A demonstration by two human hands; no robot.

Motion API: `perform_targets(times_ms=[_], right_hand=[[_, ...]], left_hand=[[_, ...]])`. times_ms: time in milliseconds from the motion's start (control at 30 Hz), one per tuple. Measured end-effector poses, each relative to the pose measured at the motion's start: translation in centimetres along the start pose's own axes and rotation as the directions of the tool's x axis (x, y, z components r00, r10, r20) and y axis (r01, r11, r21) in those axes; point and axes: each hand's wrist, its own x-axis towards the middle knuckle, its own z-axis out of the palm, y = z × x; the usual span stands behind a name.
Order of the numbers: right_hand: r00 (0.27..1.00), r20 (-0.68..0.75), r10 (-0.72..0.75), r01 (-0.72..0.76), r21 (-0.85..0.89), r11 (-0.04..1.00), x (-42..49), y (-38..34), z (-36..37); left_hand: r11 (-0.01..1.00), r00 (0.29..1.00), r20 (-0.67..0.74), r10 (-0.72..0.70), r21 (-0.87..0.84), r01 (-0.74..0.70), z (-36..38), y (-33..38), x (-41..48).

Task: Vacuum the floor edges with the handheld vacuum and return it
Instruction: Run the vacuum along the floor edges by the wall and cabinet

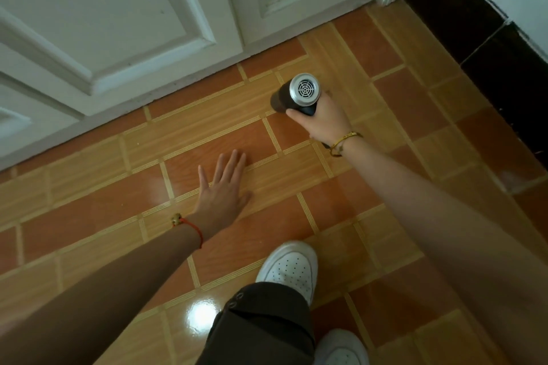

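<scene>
Near white doors point(178, 18), handheld vacuum point(298, 94) in right hand point(321, 121), nozzle down.

Count in view: 1 handheld vacuum point(296, 95), 2 hands (left hand point(222, 187), right hand point(323, 120)), 2 wrist bands (red cord point(195, 230), yellow band point(345, 139)), 2 white shoes point(292, 270), 2 white panelled doors point(118, 24), 1 dark trouser leg point(261, 323), 1 tiled floor point(89, 216).
</scene>
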Motion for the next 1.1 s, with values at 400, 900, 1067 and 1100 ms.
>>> perform_targets(times_ms=[400,900,1067,1100], right_hand=[[0.978,0.089,-0.189,0.193,-0.040,0.980,3.2,-3.5,5.4],[0.932,0.152,-0.330,0.352,-0.162,0.922,8.2,-7.8,9.6],[0.931,0.146,-0.335,0.359,-0.202,0.911,9.1,-8.2,10.3],[0.934,0.131,-0.332,0.353,-0.203,0.913,9.2,-8.1,10.2]], left_hand=[[0.966,0.980,-0.082,-0.180,-0.203,0.160,0.5,-3.5,-0.2],[0.962,0.966,-0.142,-0.216,-0.202,0.185,0.9,-5.2,1.4],[0.963,0.967,-0.127,-0.221,-0.184,0.196,0.7,-5.4,1.7],[0.963,0.967,-0.124,-0.223,-0.179,0.199,0.7,-5.4,1.7]])
